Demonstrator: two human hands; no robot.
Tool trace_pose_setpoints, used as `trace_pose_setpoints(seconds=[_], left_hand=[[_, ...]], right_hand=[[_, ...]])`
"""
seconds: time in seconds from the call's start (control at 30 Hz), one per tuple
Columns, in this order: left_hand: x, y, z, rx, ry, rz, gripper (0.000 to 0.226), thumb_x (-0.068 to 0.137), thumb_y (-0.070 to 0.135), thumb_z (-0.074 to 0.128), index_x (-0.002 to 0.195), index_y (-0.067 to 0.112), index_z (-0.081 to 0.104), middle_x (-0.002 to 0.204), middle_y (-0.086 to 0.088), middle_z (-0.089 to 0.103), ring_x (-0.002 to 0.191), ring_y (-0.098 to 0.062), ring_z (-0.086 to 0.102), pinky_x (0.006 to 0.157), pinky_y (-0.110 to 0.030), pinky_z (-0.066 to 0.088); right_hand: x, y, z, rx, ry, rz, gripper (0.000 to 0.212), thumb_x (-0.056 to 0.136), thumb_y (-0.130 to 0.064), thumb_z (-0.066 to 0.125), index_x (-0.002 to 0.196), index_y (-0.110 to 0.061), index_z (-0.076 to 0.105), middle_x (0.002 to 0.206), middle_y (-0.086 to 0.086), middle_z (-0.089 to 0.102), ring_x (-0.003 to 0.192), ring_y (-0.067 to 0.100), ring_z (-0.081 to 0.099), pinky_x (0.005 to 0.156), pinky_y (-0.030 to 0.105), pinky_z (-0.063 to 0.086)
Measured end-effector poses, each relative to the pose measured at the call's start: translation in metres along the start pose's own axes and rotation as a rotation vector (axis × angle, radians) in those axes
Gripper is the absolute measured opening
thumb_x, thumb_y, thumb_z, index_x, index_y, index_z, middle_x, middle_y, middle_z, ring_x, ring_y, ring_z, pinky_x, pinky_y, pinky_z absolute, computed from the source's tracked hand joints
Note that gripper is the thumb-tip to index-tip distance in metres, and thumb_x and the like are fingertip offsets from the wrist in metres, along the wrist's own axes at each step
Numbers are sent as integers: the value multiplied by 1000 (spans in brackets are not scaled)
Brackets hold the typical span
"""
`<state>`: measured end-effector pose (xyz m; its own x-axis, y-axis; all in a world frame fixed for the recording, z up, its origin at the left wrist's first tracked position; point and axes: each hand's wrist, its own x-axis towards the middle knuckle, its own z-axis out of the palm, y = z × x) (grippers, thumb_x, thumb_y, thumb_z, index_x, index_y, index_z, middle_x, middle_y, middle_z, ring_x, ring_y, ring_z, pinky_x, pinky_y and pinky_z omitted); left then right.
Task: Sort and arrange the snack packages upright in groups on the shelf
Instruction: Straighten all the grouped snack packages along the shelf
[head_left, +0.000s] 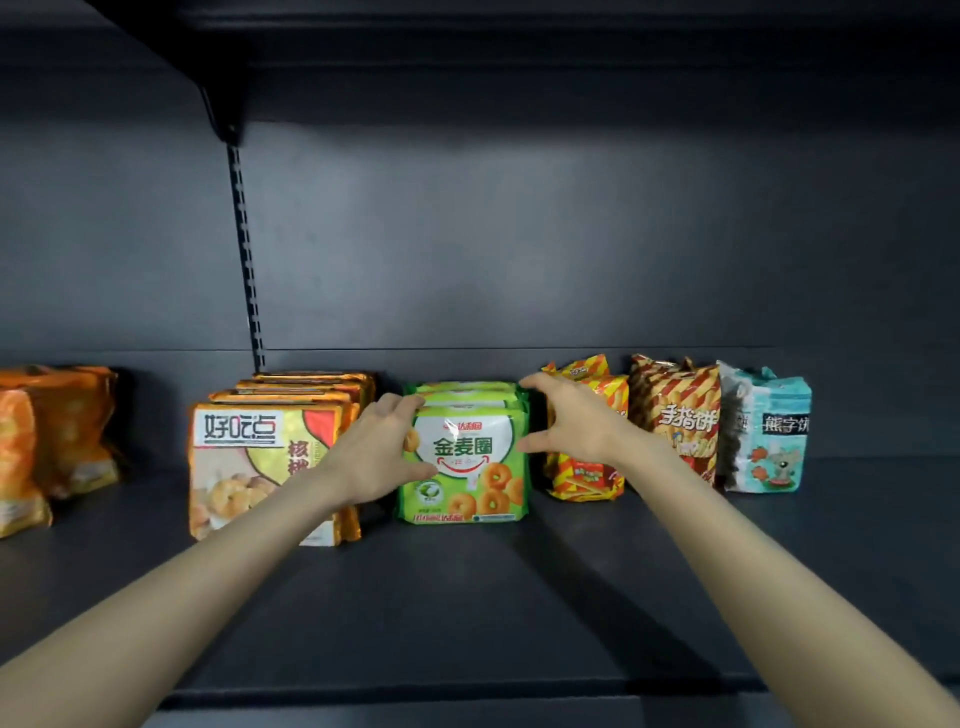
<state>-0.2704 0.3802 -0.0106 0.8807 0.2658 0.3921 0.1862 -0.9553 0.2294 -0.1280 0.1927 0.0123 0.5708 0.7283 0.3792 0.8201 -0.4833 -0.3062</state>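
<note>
A row of green ring-biscuit packages (470, 462) stands upright in the middle of the dark shelf (467, 597). My left hand (376, 449) grips the row's left side, thumb on the front pack and fingers over its top corner. My right hand (569, 423) holds the right side, fingers curled over the back packs and thumb by the front edge. Left of them stand several orange-yellow cookie packs (260, 467). To the right are red-yellow stick-biscuit bags (589, 478), a striped finger-biscuit bag (680, 415) and a light-blue bear-biscuit bag (769, 431).
Orange snack bags (47, 441) stand at the far left. A slotted upright rail (248, 260) runs down the back panel. An upper shelf (467, 31) overhangs the space. The shelf's front edge (415, 699) lies below my forearms.
</note>
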Motion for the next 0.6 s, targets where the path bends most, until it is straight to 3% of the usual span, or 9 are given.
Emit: trace_pose_setpoints(seconds=[0.17,0.27,0.43,0.53,0.6], left_hand=[[6,-21,7,6,-10,109,90,77,32,74,147,15,20,152,-6,17,141,-23,14,113,-31,21],[21,-30,3,-11,-24,141,93,75,33,76,147,13,20,152,-6,20,140,-23,19,114,-34,25],[42,-29,1,58,-143,207,105,71,36,78,150,14,12,158,-6,8,145,-22,9,116,-32,16],[53,-25,-2,163,-223,234,115,67,41,80,151,16,5,159,-7,0,147,-22,0,117,-34,10],[59,-25,-3,212,-283,236,121,65,41,82,151,16,1,159,-8,-3,147,-23,-3,118,-38,9]], right_hand=[[0,-13,26,80,-6,94,94,68,-26,83,144,-17,28,136,9,46,126,25,42,105,36,37],[1,-17,36,169,0,158,100,68,-25,83,146,-16,21,138,8,46,127,25,44,104,35,39],[-3,-13,54,269,-32,278,118,70,-24,82,151,-11,-3,144,5,42,131,23,41,100,24,33],[0,-8,60,334,-59,317,120,69,-24,83,151,-12,-3,141,2,46,130,22,44,102,27,36],[1,-6,67,378,-86,318,116,67,-21,85,150,-15,4,129,-4,53,120,16,51,95,25,44]])
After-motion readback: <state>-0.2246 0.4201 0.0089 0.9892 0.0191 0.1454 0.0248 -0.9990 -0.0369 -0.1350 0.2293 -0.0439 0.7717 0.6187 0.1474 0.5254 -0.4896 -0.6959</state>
